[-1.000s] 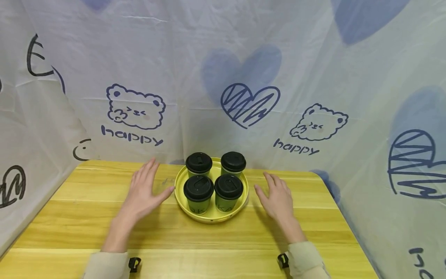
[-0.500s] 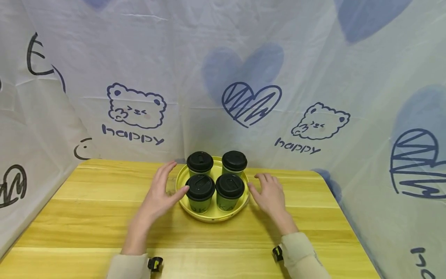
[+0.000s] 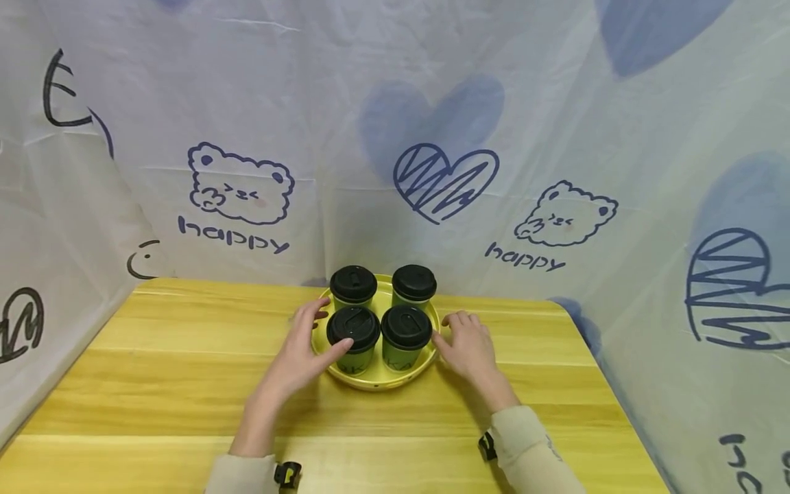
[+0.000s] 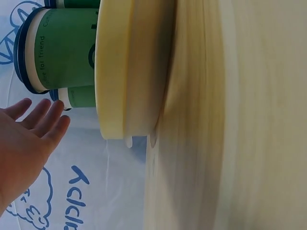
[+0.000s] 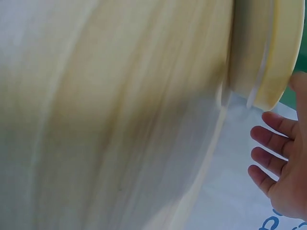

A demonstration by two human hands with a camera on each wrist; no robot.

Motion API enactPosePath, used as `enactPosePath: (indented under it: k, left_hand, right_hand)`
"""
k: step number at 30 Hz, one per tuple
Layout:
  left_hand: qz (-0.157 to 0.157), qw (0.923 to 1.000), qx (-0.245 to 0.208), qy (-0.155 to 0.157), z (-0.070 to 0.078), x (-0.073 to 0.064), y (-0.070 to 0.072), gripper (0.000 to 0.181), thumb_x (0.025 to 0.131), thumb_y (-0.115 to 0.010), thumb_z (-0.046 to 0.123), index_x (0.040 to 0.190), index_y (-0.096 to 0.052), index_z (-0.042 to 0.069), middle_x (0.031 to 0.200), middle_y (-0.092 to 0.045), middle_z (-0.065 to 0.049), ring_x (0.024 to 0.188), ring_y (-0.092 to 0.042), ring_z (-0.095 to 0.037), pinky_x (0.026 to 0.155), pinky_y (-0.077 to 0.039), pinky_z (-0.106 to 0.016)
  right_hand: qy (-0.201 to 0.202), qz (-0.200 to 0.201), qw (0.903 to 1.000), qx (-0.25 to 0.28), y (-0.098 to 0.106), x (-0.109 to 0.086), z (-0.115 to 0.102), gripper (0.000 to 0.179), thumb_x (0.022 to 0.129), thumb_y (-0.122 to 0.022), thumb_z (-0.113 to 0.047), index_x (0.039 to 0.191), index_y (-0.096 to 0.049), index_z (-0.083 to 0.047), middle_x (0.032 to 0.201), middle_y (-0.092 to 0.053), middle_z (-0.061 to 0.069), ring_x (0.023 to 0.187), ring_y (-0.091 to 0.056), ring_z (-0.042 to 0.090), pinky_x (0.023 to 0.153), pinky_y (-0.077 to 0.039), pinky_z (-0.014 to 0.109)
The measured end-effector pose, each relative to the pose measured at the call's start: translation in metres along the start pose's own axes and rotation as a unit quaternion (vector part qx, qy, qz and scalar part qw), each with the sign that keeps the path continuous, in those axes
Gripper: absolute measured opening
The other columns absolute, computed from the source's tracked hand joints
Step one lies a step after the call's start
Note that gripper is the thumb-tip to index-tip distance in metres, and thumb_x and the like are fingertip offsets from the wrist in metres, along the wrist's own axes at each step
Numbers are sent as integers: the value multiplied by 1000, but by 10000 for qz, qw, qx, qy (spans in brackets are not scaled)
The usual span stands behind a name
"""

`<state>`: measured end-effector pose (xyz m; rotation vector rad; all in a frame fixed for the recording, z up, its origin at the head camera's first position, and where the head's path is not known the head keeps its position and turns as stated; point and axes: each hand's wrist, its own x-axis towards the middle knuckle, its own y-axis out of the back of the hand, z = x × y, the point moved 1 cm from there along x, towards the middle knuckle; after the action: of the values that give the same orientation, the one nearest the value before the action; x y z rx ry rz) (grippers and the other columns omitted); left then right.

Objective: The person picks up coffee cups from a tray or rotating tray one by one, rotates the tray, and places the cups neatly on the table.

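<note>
A pale cloth backdrop [image 3: 345,103] printed with hearts and bear faces hangs behind the wood-grain worktop [image 3: 185,384] I'm watching. Near its far edge sits a round yellow tray [image 3: 378,386], with four upright dark-lidded green cups in two rows: the front-left cup [image 3: 359,331], front-right cup [image 3: 404,333], rear-left cup [image 3: 353,283] and rear-right cup [image 3: 413,283]. The relation I judge to matter most is how the hands flank the tray. My left hand [image 3: 299,360] is at its left side, fingers spread, thumb out in front of the front-left cup, which lies just to that hand's right; it's the nearer hand to that cup, though I can't tell whether they touch. My right hand [image 3: 472,350] is at the right side, fingers loosely apart, thumb at the rim and seemingly touching it. I see neither hand gripping anything. The tray, being round, offers no long axis; the cups' axes stand vertical between the hands.
</note>
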<state>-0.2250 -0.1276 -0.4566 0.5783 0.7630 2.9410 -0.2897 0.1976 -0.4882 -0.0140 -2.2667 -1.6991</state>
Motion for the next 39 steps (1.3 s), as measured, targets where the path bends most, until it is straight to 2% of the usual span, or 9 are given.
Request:
enactPosePath:
  k: [8, 15, 18, 25, 31, 39]
  left_hand:
    - [-334, 9988, -218, 275, -3, 1, -5, 96, 89, -82, 35, 159, -28, -1, 155, -40, -24, 138, -46, -42, 116, -39, -58]
    - [-659, 9944, -332, 758, -5, 1, -8, 104, 88, -83, 40, 162, -21, 1, 162, -32, -27, 147, -36, -46, 121, -32, -60]
    - [-754, 9921, -448, 895, -6, 2, -11, 107, 86, -85, 40, 162, -20, 3, 162, -32, -27, 146, -38, -46, 120, -32, -61]
    - [-710, 9916, -714, 811, -8, 2, -20, 107, 79, -92, 32, 159, -26, 5, 154, -45, -22, 140, -46, -42, 118, -34, -61]
    - [-670, 9910, -875, 759, -13, 4, -26, 104, 79, -92, 21, 157, -26, 3, 151, -48, -24, 139, -48, -42, 119, -33, -61]
    - [-564, 9907, -948, 793, -12, 3, -29, 99, 78, -92, 12, 155, -30, 1, 148, -51, -25, 135, -52, -42, 117, -38, -58]
  right_hand:
    - [43, -198, 9996, -202, -7, 0, -2, 35, 99, -61, -39, 112, -65, -7, 116, -64, 11, 109, -54, 32, 91, -47, 48]
    - [129, -337, 9990, -281, -9, -1, -3, 31, 101, -56, -39, 106, -62, -9, 109, -62, 9, 104, -54, 31, 89, -44, 46]
    - [152, -378, 9988, -279, -9, -1, -3, 29, 102, -55, -38, 103, -60, -10, 104, -59, 8, 100, -52, 29, 85, -42, 44]
    - [174, -469, 9982, -322, -9, 0, -2, 27, 102, -52, -36, 102, -57, -9, 100, -56, 7, 93, -49, 27, 80, -40, 41]
    - [242, -492, 9981, -283, -11, 2, -1, 27, 102, -51, -33, 103, -57, -7, 102, -57, 8, 92, -48, 28, 79, -40, 41]
    - [223, -482, 9984, -192, -11, 1, -1, 28, 101, -50, -32, 106, -59, -6, 106, -59, 10, 94, -48, 29, 81, -41, 42]
